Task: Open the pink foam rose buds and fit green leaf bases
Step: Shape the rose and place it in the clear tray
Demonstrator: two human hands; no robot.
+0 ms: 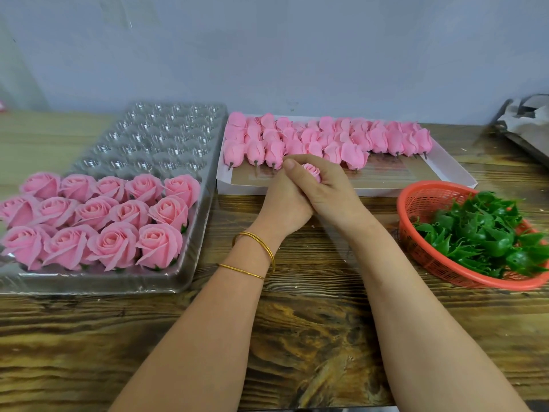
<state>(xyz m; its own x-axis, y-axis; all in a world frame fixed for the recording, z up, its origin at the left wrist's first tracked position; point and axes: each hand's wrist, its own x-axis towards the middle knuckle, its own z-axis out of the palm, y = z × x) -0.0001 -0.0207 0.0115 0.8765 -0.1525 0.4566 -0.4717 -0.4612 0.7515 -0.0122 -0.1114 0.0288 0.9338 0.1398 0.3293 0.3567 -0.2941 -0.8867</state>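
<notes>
Both hands meet at the table's middle around one pink foam rose bud. My right hand curls round the bud, and my left hand presses against it from the left with the thumb up; most of the bud is hidden. Behind them a white tray holds several closed pink buds lying in rows with short stems toward me. A red basket at the right holds several green leaf bases.
A clear plastic tray at the left carries several opened pink roses in its near rows; its far cups are bare. Crumpled grey wrapping lies at the far right. A wall runs behind the wooden table.
</notes>
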